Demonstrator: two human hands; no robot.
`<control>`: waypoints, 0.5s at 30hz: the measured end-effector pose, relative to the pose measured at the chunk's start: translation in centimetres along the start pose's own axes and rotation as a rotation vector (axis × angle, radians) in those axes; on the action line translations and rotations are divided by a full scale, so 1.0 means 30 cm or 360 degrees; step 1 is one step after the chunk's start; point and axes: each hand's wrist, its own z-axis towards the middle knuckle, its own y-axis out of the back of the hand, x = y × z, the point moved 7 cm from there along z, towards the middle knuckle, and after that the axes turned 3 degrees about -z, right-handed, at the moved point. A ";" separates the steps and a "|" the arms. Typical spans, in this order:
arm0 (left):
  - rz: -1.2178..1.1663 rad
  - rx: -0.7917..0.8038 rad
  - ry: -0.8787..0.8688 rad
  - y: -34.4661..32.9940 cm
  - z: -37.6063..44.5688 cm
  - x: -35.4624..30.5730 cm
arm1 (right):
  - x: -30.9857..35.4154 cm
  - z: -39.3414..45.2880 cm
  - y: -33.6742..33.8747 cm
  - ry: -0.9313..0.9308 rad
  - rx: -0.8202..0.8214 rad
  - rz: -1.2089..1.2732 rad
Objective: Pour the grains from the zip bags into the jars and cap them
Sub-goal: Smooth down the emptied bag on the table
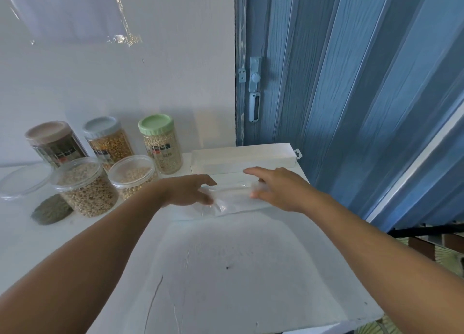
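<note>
Head view: an empty-looking clear zip bag [233, 199] lies flat on the white counter [226, 271], just in front of a long white box [242, 158]. Left hand [187, 190] rests on the bag's left end, fingers loosely bent; whether a pinch is made cannot be told. Right hand [273, 188] is spread over the right end, fingers near straight.

Bag judged thin, limp, slippery and very light; best taken at the stiffer zip strip.

3 capped jars [160, 145] and 2 uncapped jars [86, 187] stand at left, a loose clear lid [23, 182] and a dark grain bag [51, 209] beside them. White wall behind, blue folding door [351, 82] at right.
</note>
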 end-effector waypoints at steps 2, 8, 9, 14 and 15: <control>-0.0016 0.0045 -0.0004 0.008 0.004 -0.001 | -0.017 0.017 -0.022 -0.0058 0.0111 0.0101; 0.0020 -0.0392 -0.0172 0.086 -0.032 0.003 | -0.084 0.072 -0.052 -0.0181 0.0268 0.0299; 0.0016 -0.0443 -0.0190 0.095 -0.036 0.006 | -0.094 0.082 -0.055 -0.0193 0.0285 0.0296; 0.0069 -0.0375 -0.0036 0.073 0.018 0.062 | -0.118 0.123 -0.064 -0.0260 0.0337 0.0255; 0.0065 -0.0387 0.0021 0.071 0.032 0.079 | -0.122 0.127 -0.068 -0.0274 0.0335 0.0259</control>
